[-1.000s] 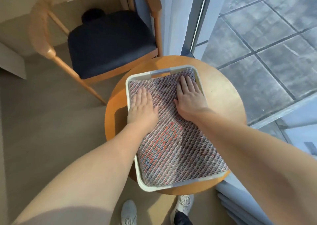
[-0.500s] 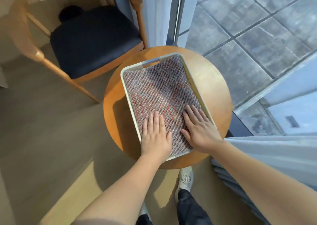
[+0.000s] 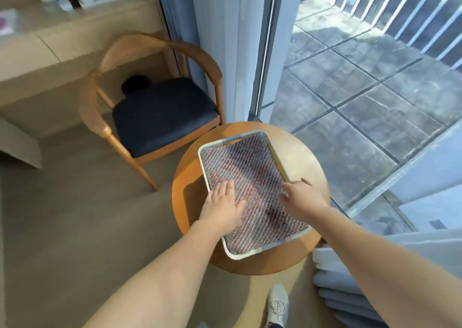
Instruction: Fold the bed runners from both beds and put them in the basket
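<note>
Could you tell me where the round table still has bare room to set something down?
Widest bare patch: the table's far-right crescent, between the basket's right rim and the window. A narrower strip lies left of it, toward the chair. The basket is crowded: the runner fills it, under the left hand and right hand.

- Runner [image 3: 252,175]: woven cloth in a fine red, blue and white diagonal weave. It is folded into a flat rectangle and lies level inside the basket, filling it edge to edge. How many layers it has cannot be told.
- Basket [image 3: 203,165]: shallow, rectangular and off-white, with rounded corners and a grey handle at each short end. It sits flat on the round wooden bench [image 3: 297,157], spanning nearly all of it, long axis running from 11 to 5 o'clock.
</note>
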### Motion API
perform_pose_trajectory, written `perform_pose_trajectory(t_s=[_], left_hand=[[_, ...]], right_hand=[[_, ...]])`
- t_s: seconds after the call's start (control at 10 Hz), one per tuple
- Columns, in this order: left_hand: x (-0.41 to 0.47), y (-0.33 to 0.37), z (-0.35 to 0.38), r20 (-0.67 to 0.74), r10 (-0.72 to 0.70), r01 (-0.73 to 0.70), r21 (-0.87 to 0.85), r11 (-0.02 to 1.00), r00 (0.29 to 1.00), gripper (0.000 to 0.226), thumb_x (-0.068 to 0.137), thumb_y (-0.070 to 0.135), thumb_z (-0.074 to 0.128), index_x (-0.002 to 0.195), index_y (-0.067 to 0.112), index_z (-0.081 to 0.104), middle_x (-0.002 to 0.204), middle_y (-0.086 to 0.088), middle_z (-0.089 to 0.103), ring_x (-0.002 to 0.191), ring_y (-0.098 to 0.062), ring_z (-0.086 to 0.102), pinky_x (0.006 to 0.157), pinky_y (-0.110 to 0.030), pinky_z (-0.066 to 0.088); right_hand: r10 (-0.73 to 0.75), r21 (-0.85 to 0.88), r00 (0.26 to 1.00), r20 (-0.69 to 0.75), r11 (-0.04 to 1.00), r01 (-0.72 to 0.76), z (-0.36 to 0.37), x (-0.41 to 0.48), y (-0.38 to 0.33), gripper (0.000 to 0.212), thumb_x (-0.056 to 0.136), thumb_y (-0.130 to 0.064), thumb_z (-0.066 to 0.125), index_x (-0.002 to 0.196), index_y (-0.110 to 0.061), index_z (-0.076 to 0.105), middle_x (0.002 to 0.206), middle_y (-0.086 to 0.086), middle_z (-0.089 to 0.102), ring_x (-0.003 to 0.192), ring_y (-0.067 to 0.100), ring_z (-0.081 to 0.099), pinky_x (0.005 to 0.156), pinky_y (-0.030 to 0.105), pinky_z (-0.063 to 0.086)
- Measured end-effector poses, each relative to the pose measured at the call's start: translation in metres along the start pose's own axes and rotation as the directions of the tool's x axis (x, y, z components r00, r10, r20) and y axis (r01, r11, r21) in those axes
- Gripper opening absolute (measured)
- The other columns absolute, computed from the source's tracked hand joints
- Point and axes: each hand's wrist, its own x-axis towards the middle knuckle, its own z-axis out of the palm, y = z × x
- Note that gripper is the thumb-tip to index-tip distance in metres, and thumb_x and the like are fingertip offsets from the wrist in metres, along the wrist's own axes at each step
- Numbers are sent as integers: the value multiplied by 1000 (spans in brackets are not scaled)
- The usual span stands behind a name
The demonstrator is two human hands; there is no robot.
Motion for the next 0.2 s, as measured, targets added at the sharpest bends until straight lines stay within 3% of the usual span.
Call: perform_pose_trajectory(t_s=[0.1, 0.2], left_hand=[[-14, -2, -60, -100, 19, -21, -25, 999, 995, 66, 99, 47, 30, 151, 12, 9, 159, -7, 13, 146, -22, 11, 119, -39, 10], [-50, 4, -156, -341, 103, -123, -40, 992, 935, 64, 98, 44, 36, 150, 12, 17, 156, -8, 23, 142, -24, 23, 116, -40, 19]], right_hand=[[51, 7, 992, -115, 999, -51, -55, -11, -15, 28, 92, -28, 42, 95, -16, 66, 92, 4, 68, 90, 28, 63, 77, 33, 48], [107, 87, 964, -243, 992, -89, -140, -32, -44, 29, 93, -32, 46, 114, -20, 64, 115, 6, 67, 107, 31, 60, 83, 35, 49]])
